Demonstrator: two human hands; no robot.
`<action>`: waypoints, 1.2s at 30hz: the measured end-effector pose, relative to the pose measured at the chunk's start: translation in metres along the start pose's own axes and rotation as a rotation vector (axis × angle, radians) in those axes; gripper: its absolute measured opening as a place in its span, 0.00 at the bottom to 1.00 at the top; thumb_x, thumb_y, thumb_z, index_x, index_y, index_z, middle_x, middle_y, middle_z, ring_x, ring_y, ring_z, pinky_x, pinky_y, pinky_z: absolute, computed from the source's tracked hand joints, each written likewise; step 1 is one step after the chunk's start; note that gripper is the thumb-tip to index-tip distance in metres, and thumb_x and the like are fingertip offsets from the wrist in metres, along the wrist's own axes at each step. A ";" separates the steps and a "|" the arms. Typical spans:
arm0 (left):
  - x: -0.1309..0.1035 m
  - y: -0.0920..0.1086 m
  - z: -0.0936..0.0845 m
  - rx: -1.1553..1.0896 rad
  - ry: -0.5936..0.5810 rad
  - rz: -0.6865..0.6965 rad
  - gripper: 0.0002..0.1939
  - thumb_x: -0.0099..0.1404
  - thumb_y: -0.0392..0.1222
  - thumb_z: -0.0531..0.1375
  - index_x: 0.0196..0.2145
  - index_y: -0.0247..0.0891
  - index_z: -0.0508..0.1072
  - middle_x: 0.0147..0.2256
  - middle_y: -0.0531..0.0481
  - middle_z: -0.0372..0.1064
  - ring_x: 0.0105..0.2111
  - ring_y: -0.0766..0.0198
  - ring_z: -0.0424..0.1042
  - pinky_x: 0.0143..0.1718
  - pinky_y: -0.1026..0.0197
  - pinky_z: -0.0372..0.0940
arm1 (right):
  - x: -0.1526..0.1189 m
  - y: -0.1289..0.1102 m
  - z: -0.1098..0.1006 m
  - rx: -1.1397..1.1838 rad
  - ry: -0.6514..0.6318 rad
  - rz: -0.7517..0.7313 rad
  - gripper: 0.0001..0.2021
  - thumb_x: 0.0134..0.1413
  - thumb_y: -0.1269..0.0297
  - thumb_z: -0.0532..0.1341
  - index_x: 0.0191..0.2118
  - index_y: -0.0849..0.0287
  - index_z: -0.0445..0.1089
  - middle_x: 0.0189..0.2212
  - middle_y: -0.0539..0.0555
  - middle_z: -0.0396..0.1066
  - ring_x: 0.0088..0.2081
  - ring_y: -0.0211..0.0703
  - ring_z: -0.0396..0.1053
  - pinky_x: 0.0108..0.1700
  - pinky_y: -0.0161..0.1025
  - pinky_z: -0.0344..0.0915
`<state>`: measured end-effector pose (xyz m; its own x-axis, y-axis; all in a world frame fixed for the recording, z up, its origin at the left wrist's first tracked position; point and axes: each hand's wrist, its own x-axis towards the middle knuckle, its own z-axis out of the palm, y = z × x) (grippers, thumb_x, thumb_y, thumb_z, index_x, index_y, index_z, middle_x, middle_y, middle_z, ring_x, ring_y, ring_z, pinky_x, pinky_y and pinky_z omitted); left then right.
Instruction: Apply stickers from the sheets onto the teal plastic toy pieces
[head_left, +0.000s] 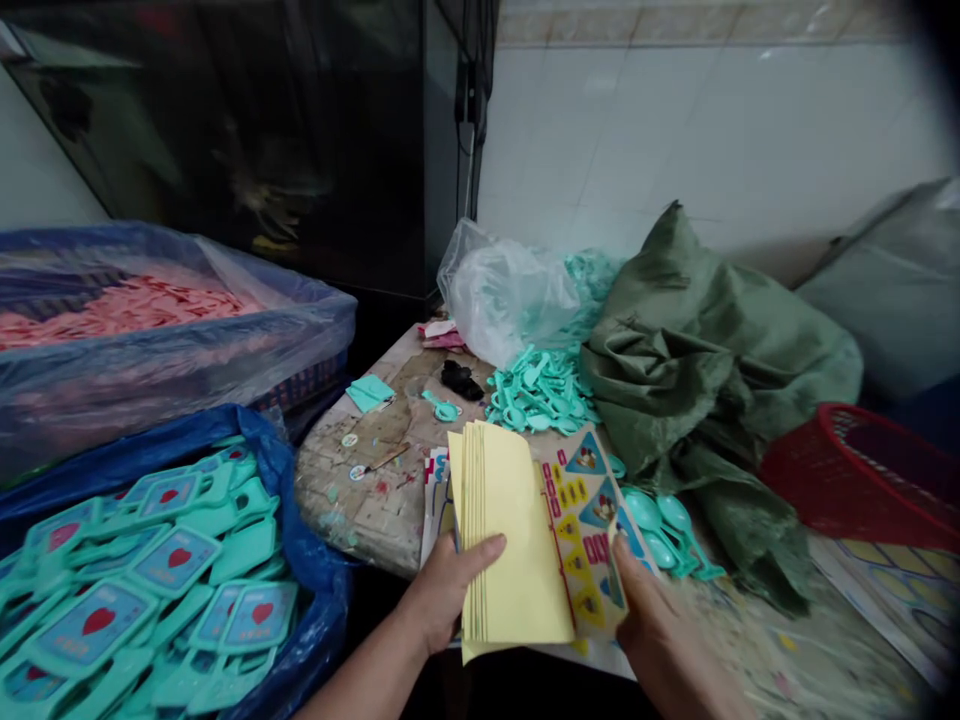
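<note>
A stack of yellow-backed sheets hangs over the near edge of the worktable, held between my two hands. My left hand grips its left side, thumb on top and fingers hidden underneath. On the right side, my right hand holds a printed sticker sheet with triangles and small red and yellow labels. Beyond the stack lies a pile of turquoise plastic spoon-like pieces. More turquoise pieces rest to the right of the sticker sheet.
A blue-lined container of turquoise labelled pieces stands at left, below a plastic-lined basket of pink pieces. Green cloth and a red basket occupy the right. A clear bag sits behind the pile on the worktable.
</note>
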<state>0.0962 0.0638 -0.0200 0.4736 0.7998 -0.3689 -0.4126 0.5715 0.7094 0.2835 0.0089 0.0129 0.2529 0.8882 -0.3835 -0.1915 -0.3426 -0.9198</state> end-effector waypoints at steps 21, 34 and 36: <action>0.001 -0.002 -0.003 -0.024 0.003 -0.003 0.23 0.54 0.44 0.65 0.46 0.29 0.70 0.41 0.35 0.74 0.38 0.49 0.74 0.43 0.49 0.67 | 0.014 0.040 0.026 -0.918 0.113 -0.599 0.34 0.52 0.47 0.55 0.60 0.63 0.54 0.58 0.65 0.56 0.58 0.56 0.55 0.56 0.55 0.57; 0.000 0.001 0.002 -0.012 0.034 0.006 0.22 0.53 0.45 0.65 0.44 0.30 0.71 0.38 0.36 0.75 0.37 0.51 0.75 0.43 0.50 0.66 | 0.019 0.033 0.025 -0.709 0.026 -0.343 0.28 0.52 0.46 0.53 0.52 0.62 0.67 0.51 0.60 0.68 0.55 0.55 0.61 0.56 0.48 0.58; -0.001 0.001 0.002 -0.016 0.041 0.014 0.22 0.53 0.45 0.66 0.43 0.29 0.72 0.37 0.37 0.75 0.37 0.50 0.75 0.42 0.50 0.67 | 0.017 0.027 0.022 -0.591 -0.033 -0.201 0.27 0.51 0.44 0.53 0.47 0.61 0.70 0.44 0.58 0.73 0.48 0.56 0.68 0.49 0.47 0.66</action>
<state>0.0971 0.0635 -0.0180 0.4352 0.8147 -0.3833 -0.4318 0.5624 0.7051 0.2613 0.0213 -0.0164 0.1981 0.9588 -0.2039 0.4167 -0.2706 -0.8679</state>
